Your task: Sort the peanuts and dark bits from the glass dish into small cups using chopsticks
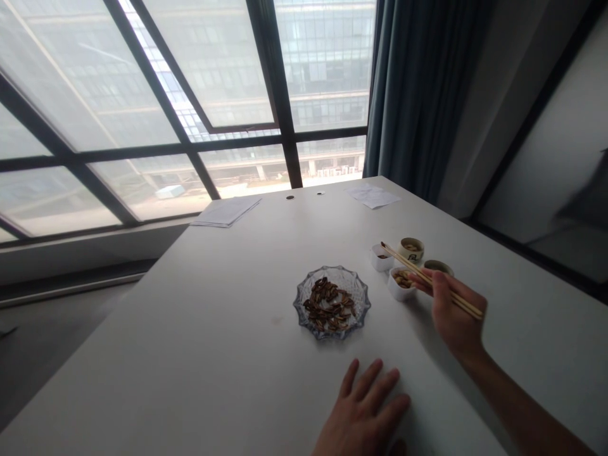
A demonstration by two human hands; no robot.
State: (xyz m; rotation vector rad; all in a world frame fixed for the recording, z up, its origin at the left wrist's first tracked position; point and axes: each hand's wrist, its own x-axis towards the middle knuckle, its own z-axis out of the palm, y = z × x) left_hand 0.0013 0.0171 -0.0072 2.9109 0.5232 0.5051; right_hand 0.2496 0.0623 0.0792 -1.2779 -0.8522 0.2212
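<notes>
My right hand [456, 313] is closed around a pair of wooden chopsticks [413, 267]. Their tips pinch a small dark piece [384, 246] above a white cup [381, 259] that has a few dark bits inside. Just in front of that hand stands a second white cup [399, 291] of light brown pieces. Behind it are a cream cup [411, 250] with a dark character and another round cup [437, 266], partly hidden by the hand. My left hand [363, 405] rests on the table, fingers spread, near a scalloped glass bowl [304, 323] of dark brown, seed-like pieces [327, 307].
The white table [228, 342] reaches toward large windows. Stacked paper sheets [227, 211] lie at its far left, and more paper [373, 195] at the far right. Two small round holes or discs show near the far edge. A dark curtain [418, 95] hangs behind.
</notes>
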